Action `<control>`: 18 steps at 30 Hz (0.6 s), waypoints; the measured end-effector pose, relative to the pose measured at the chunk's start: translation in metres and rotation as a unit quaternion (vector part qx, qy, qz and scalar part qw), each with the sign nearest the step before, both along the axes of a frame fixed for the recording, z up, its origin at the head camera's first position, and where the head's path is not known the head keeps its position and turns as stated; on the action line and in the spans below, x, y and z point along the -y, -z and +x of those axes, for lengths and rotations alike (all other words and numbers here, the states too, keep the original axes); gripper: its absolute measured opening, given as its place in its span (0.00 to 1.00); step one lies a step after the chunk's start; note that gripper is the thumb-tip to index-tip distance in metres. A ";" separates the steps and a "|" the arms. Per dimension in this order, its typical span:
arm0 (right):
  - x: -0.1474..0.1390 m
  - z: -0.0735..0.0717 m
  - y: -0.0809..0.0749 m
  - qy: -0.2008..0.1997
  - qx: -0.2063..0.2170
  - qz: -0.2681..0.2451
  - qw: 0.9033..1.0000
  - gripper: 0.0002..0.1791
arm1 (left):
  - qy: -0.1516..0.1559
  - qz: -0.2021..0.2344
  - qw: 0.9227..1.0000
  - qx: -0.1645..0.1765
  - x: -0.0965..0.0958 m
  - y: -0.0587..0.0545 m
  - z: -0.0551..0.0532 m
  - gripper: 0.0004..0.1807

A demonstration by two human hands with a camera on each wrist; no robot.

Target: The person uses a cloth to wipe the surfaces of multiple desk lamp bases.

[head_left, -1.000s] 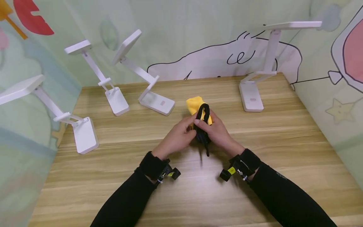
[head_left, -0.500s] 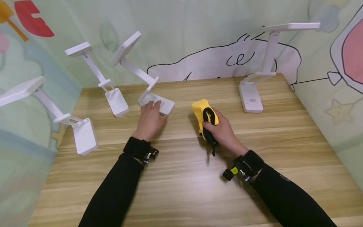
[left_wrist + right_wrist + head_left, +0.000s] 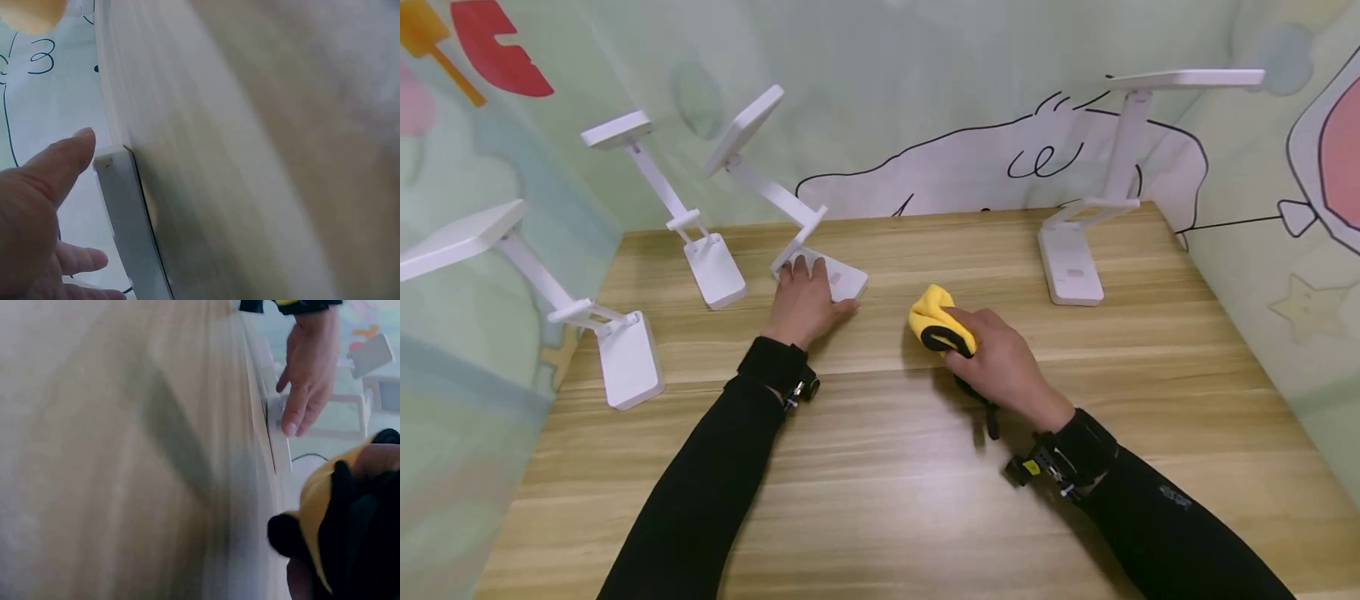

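My right hand [image 3: 1003, 354] grips a folded yellow and black cloth bundle [image 3: 931, 317] just above the table; its exact kind cannot be told. A black strap [image 3: 992, 421] dangles below it. In the right wrist view the bundle's yellow side [image 3: 315, 494] shows beside dark folds. On the base of a white desk lamp [image 3: 847, 282] rests my left hand [image 3: 805, 307], fingers spread over the top and thumb out to the right. The left wrist view shows the thumb [image 3: 69, 156] near the side of that base [image 3: 128, 212].
Two more white desk lamps stand on the left: one at the back [image 3: 715, 271], one nearer [image 3: 628, 362]. Another lamp [image 3: 1070, 267] is at the back right. All stand on a wooden table [image 3: 880, 517] with printed curtains [image 3: 925, 75] around it.
My left hand has let go of the cloth bundle and moved left onto the lamp base. The right hand has turned over and shifted slightly right and nearer with the bundle.
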State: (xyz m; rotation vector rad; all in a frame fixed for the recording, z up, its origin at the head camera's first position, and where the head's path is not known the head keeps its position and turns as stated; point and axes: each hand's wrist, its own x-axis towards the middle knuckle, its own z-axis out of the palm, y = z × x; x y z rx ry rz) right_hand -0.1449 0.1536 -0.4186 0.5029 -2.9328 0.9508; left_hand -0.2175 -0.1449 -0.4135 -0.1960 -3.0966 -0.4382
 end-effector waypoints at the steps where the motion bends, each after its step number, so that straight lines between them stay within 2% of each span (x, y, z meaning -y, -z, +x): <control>1: 0.000 0.002 0.000 -0.012 -0.005 0.015 1.000 0.36 | 0.001 -0.004 1.000 0.005 -0.001 0.000 -0.001 0.53; 4: 0.000 0.005 0.000 -0.026 -0.001 0.029 0.999 0.36 | 0.001 -0.008 0.999 0.032 -0.002 -0.002 -0.003 0.55; 10: 0.000 0.004 0.001 -0.020 0.003 0.034 0.999 0.37 | -0.006 0.007 0.997 0.079 -0.004 -0.005 -0.003 0.54; 18: -0.002 0.002 0.003 -0.017 0.009 0.036 0.999 0.37 | -0.009 0.005 0.995 0.098 -0.005 -0.005 -0.005 0.52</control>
